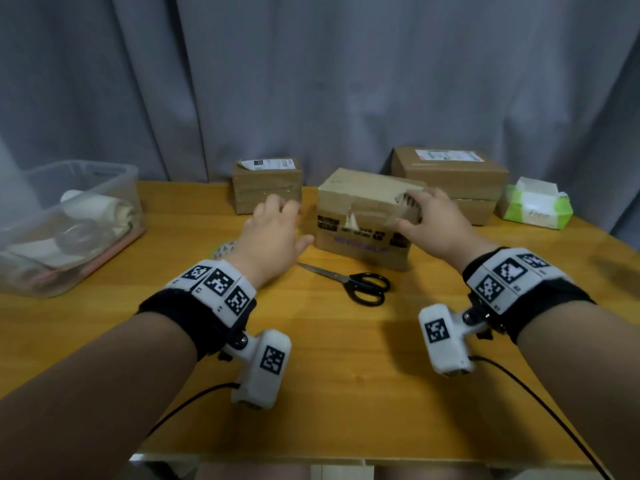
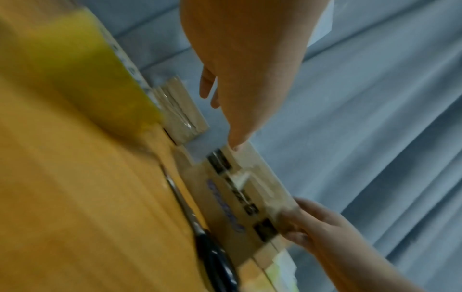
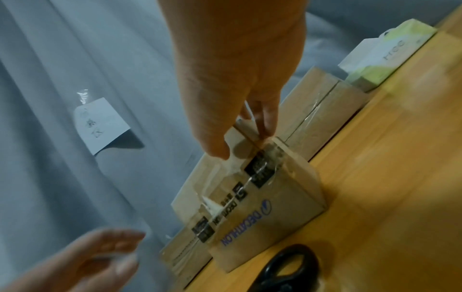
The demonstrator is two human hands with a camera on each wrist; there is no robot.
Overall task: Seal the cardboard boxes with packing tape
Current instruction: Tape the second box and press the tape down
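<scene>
I had the middle box (image 1: 363, 216) on the worktop (image 1: 329, 358), my right hand (image 1: 429, 223) curled in a grip on its right top edge. My left hand (image 1: 273, 233) hung loose, empty. Judged next: tape needed fetching.

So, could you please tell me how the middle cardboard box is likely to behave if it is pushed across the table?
The middle box would probably slide rather than tip, resting broad-side down on the smooth table. Its torn top flap may flex under the right hand.
</scene>
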